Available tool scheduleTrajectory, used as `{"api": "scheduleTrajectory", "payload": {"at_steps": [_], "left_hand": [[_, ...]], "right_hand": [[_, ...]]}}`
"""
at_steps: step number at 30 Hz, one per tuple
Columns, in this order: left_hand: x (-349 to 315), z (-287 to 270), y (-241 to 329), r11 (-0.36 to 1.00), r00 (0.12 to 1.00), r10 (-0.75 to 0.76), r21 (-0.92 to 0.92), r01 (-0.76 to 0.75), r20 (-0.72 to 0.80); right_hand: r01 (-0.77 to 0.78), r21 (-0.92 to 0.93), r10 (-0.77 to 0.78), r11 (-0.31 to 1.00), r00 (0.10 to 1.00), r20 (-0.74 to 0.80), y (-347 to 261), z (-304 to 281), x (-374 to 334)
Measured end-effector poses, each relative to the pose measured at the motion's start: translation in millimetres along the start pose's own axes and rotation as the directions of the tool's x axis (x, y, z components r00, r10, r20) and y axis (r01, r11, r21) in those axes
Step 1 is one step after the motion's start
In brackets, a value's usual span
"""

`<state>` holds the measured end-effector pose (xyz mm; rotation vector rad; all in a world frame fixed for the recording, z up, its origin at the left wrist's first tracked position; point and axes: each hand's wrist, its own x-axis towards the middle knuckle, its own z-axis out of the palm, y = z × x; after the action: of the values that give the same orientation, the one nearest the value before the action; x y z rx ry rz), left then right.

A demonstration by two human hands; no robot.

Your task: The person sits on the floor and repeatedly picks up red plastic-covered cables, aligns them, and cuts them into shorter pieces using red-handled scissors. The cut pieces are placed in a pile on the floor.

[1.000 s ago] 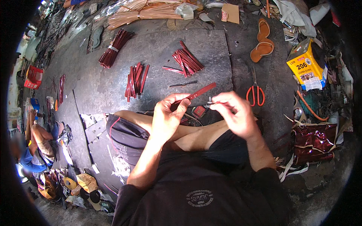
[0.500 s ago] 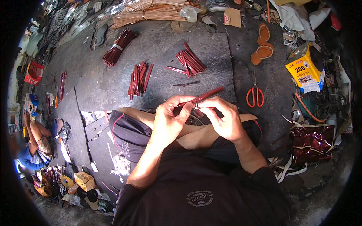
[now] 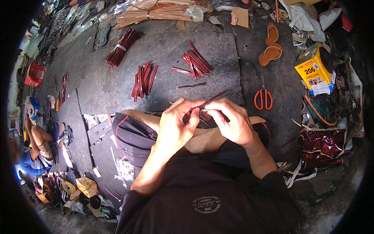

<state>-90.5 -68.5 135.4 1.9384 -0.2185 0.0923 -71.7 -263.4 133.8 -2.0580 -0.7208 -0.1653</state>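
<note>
A dark red glossy strip point(image 3: 215, 96) is held between my two hands above my crossed legs, its narrow edge up and its free end pointing to the far right. My left hand point(image 3: 176, 125) is closed on its near part, thumb against fingers. At the strip's middle my right hand point(image 3: 233, 121) pinches with thumb and forefinger. A small pale bit shows between the fingertips, too small to name. Beyond my hands lie a loose stack of red strips point(image 3: 144, 81), another stack point(image 3: 197, 62) and a thin dark strip point(image 3: 192, 85).
Orange-handled scissors point(image 3: 263, 95) lie to the right, below brown sandals point(image 3: 270, 50). A tied red bundle point(image 3: 122, 48) lies far left. At the right stand a yellow box point(image 3: 313, 70) and a shiny dark red bag point(image 3: 322, 147). Another person point(image 3: 37, 150) sits at the far left.
The strip has turned in my hands from its broad face to its narrow edge. My hands stay close together in nearly the same place.
</note>
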Motion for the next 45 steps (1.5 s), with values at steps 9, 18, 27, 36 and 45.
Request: {"api": "scheduleTrajectory", "payload": {"at_steps": [9,18,27,36,45], "left_hand": [[-2.1,5.0,-2.7,0.956,0.993,-0.117,-0.274,0.107,-0.022],[-2.7,5.8,3.8,0.942,0.979,-0.2,-0.282,0.184,-0.029],[1.6,-4.3,-1.5,0.97,0.994,-0.09,-0.223,0.099,0.054],[3.0,-6.0,2.5,0.974,0.988,-0.134,-0.174,0.146,0.079],[3.7,-6.6,3.1,0.974,0.988,-0.109,-0.185,0.127,0.106]], "right_hand": [[-0.162,0.241,0.211,0.957,0.959,-0.191,-7.1,18.2,-8.4],[-0.198,0.357,0.284,0.913,0.936,-0.208,-3.4,26.4,-12.5],[-0.123,0.26,0.16,0.958,0.979,-0.128,0.9,12.6,-4.6],[-0.187,0.269,0.227,0.945,0.966,-0.125,-2.6,15.9,-10.5],[-0.161,0.321,0.216,0.933,0.966,-0.141,1.6,13.8,-11.9]]}}
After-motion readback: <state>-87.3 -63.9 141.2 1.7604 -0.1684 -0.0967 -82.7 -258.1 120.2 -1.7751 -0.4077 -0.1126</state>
